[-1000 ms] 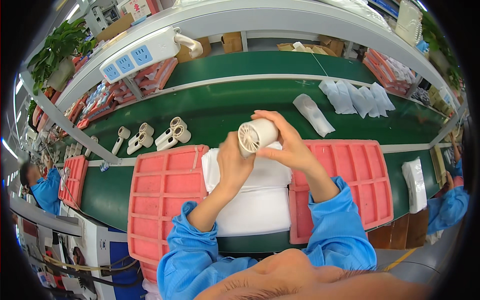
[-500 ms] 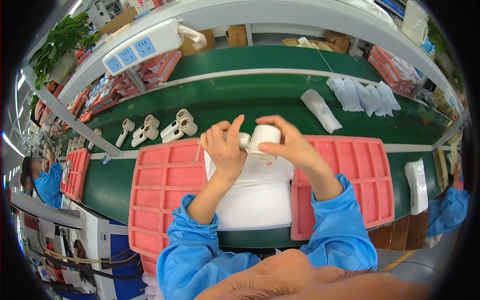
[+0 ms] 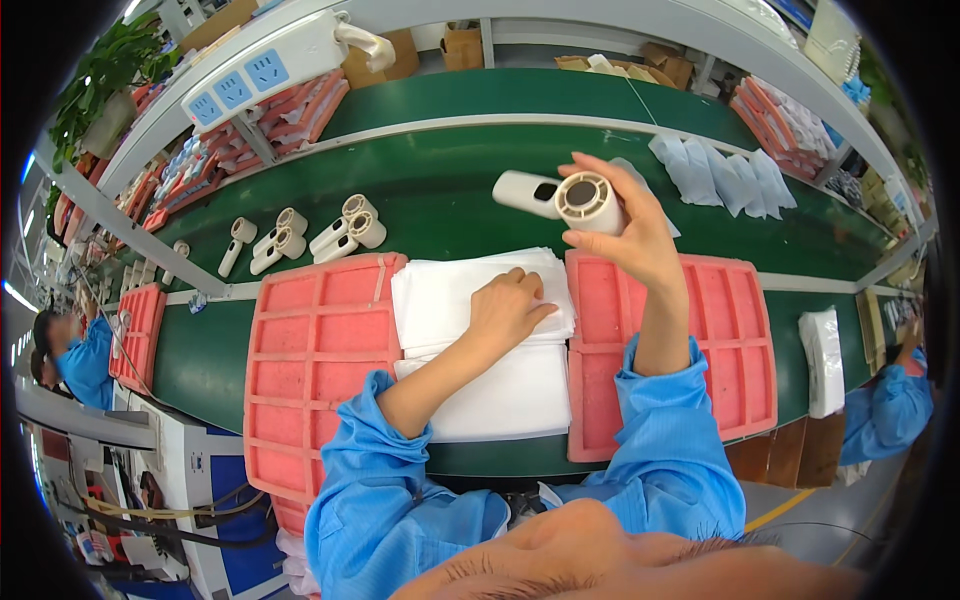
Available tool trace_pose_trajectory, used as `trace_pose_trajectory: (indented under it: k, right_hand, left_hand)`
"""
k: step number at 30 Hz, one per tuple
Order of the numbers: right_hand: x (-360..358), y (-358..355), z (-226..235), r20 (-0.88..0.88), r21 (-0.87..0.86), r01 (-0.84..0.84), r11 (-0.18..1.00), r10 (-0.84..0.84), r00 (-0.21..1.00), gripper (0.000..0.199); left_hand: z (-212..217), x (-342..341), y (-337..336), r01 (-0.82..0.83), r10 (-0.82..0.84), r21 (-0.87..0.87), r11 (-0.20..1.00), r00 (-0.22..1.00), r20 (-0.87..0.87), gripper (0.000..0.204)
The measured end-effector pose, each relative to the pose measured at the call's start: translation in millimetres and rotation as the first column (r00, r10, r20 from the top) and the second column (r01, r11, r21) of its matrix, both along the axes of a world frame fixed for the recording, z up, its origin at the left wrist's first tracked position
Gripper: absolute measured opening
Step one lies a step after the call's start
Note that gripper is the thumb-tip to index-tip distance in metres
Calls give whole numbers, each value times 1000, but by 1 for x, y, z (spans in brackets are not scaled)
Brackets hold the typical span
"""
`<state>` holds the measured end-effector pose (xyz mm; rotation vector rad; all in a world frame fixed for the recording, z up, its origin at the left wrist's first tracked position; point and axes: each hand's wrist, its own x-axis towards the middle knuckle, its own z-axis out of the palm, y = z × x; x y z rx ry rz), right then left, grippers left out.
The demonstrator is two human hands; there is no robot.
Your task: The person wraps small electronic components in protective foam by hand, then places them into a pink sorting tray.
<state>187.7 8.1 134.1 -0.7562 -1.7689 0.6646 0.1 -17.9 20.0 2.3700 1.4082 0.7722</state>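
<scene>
Bright, even light; lamps (image 3: 18, 302) glare far left; fisheye-bent edges, black corners.

Nice open lane on the green desk (image 3: 440, 185), between the white devices (image 3: 369, 232) at left and the held device (image 3: 590, 204). That one and the right hand (image 3: 642, 235) plug the middle-right, with pouches (image 3: 718, 176) crowding beyond. Nearer in, the left hand (image 3: 506, 306) blocks the paper stack (image 3: 490, 400). Headroom under the power strip (image 3: 262, 72)? Hard to judge through this fisheye, tbh.
</scene>
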Motion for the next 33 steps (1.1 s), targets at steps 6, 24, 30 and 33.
trace_pose_trajectory:
  k: [6,24,30,33]
  right_hand:
    - [18,-9,1,96,-95,19,995,-10,995,64]
    - [-35,-7,-10,190,174,-236,956,203,961,67]
    - [-66,-18,-29,255,311,-54,949,-29,967,72]
    - [-67,-19,-27,187,334,-6,942,-60,981,73]
  left_hand:
    - [-7,-14,13,1,23,-138,990,984,178,20]
    - [75,-62,-1,228,151,-223,948,294,944,12]
    - [78,-53,-18,198,35,-79,977,221,975,12]
    - [74,-45,-24,-14,-159,196,981,527,835,19]
